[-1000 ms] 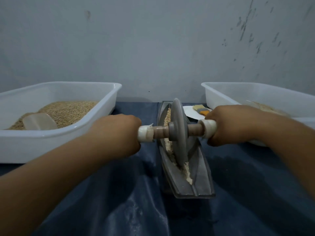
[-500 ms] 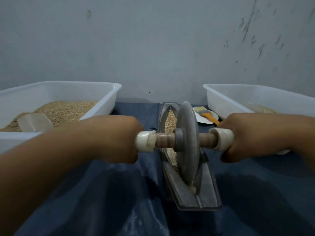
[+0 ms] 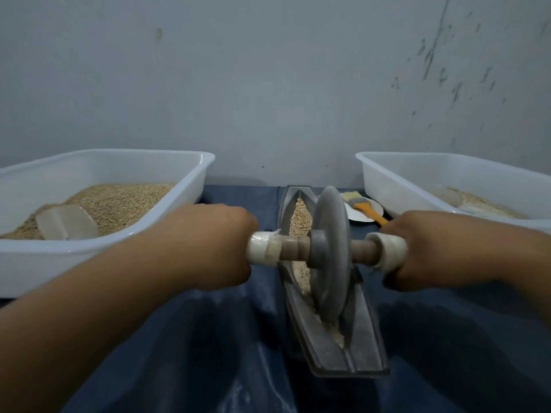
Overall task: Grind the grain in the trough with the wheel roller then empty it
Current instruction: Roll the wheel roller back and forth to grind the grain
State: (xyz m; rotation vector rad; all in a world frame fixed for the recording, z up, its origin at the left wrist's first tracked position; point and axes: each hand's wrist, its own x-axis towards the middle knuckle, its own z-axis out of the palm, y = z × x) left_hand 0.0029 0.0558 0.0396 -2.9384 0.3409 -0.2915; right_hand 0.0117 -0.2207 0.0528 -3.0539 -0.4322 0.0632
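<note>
Gripping the wheel roller [image 3: 329, 254] with left hand [image 3: 214, 248] and right hand [image 3: 423, 251], fingers clamped on its taped handles, at the near end of the trough [image 3: 363, 347], risking overrunning that lip and spilling grain [image 3: 301, 216] still heaped beyond.
</note>
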